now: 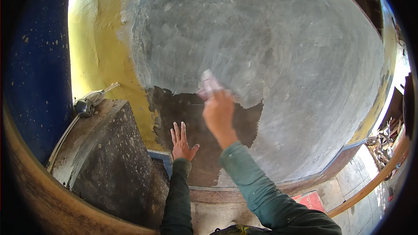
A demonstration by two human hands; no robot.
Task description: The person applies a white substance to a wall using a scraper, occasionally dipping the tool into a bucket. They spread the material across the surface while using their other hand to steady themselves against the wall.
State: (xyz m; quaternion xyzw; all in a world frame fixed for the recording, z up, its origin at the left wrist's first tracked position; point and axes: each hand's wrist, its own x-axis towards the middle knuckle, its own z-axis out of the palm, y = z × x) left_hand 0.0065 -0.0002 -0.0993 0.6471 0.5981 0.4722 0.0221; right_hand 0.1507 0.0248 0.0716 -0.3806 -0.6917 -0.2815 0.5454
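Note:
My left hand [181,145] is open, its fingers spread and pointing up over the dark brown patch [191,109] low on the wall. Further up and to the right, my right hand [219,112] is closed around a pale pinkish-white piece [210,82]. Motion smears this piece, so whether it is cloth, paper or something else stays unclear. It lies over the grey, smooth-looking wall [305,61], just above the ragged upper edge of the brown patch. Dark green sleeves cover both my forearms.
A speckled dark concrete block [117,152] stands at the left, with cables and a small metal cylinder [84,107] on top. Yellow paint [102,39] borders the grey area. A red sheet [311,201] lies on the tiled floor; scrap [383,148] is piled at the right.

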